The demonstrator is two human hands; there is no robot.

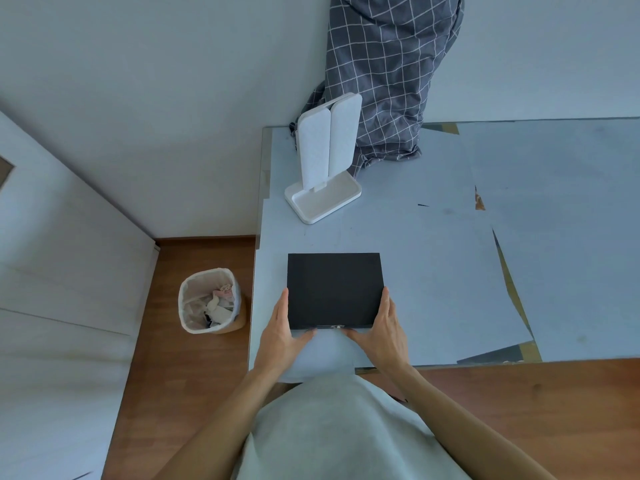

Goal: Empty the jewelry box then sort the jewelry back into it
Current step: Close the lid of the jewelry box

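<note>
A flat black jewelry box [334, 289] lies closed on the table [433, 271], near its front left corner. A small metal clasp [337, 326] shows at the middle of its front edge. My left hand [282, 334] grips the box's left front corner, fingers along the side and thumb at the front edge. My right hand [382, 332] holds the right front corner the same way. No jewelry is visible; the inside of the box is hidden by the lid.
A white folded stand mirror [327, 161] stands behind the box. A grey checked cloth [388, 81] hangs at the back of the table. A waste bin [209, 301] with scraps sits on the wooden floor left of the table. Pale paper sheets cover the tabletop.
</note>
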